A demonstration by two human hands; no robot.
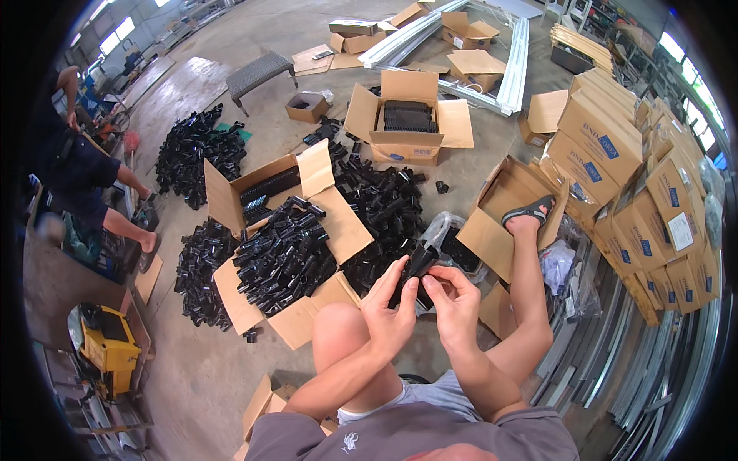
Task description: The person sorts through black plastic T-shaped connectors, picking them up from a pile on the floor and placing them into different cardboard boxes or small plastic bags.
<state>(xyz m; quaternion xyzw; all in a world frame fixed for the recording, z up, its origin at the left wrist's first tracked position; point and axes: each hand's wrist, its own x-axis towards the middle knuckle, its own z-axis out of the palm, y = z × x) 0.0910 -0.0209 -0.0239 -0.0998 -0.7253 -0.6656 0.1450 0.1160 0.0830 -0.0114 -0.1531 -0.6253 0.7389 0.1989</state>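
Note:
In front of my knees, my left hand (pixel 387 309) wraps its fingers round a dark, short tubular black part (pixel 420 263). My right hand (pixel 455 306) meets it from the other side, thumb and fingers pinched at the part's lower end. Whether the right fingers hold a second small piece cannot be made out. Just beyond the hands, a clear plastic bag (pixel 440 229) lies beside a container of small black pieces (pixel 460 253). To the left, an open cardboard box (pixel 224 201) is heaped with similar black parts (pixel 286 257). Another pile of them (pixel 380 201) lies behind my hands.
Further black piles (pixel 201 150) lie at the left. An open box (pixel 407 140) holds neatly stacked black parts. My sandalled foot (pixel 529 210) rests in an open carton (pixel 486 223). Stacked cartons (pixel 600 142) and metal profiles (pixel 607 346) line the right. Another person (pixel 84 161) is at far left.

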